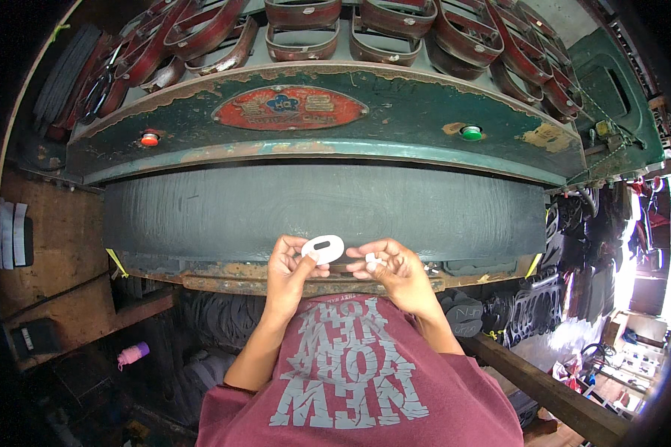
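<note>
My left hand is closed on a flat white oval piece with a dark slot through it. Thumb and fingers grip its left side. Close by on the right, my right hand pinches a small white piece, too small to name. A narrow gap separates the two hands. Both are over the front edge of a dark grey work surface, just in front of my body.
Behind the work surface stands a green machine beam with a red button and a green button. Several red-brown metal cutting dies sit on top. A wooden beam runs at lower right; a pink-purple bottle is at lower left.
</note>
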A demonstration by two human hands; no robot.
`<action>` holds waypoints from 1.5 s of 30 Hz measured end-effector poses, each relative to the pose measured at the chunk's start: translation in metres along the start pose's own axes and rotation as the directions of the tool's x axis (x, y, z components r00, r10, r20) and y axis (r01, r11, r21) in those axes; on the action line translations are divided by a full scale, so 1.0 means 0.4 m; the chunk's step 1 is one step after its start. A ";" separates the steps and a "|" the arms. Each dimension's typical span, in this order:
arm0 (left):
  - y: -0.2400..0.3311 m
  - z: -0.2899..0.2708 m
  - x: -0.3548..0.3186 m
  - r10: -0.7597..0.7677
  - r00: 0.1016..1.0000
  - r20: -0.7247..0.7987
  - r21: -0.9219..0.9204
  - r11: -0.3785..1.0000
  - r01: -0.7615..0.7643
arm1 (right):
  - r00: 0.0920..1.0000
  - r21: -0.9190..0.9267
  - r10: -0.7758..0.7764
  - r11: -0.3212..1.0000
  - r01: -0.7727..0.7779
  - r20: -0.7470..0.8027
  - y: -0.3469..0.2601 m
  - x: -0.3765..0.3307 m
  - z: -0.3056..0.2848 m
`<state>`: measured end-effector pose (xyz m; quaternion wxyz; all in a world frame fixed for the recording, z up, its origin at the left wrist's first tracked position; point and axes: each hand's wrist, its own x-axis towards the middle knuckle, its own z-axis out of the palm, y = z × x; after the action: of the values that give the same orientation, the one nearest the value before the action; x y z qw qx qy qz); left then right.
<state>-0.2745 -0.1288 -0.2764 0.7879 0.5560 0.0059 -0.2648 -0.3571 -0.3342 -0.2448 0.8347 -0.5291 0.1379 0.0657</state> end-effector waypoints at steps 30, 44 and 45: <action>-0.051 0.047 -0.002 -0.031 0.999 0.026 0.043 0.999 0.030 | 0.965 -0.927 -0.183 0.357 -0.111 -0.186 -0.006 0.008 0.088; -0.052 0.042 -0.007 -0.079 0.986 0.144 -0.043 0.995 0.086 | 0.989 -0.297 0.017 0.953 -0.061 -0.149 0.045 0.020 0.013; -0.054 0.043 -0.007 -0.068 0.986 0.150 -0.043 0.996 0.075 | 0.989 -0.222 0.068 0.970 -0.097 -0.133 0.049 0.020 0.010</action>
<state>-0.2910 -0.1478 -0.2877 0.7895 0.5148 -0.0262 -0.3331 -0.3539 -0.3224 -0.2625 0.7550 -0.6180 0.2030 0.0827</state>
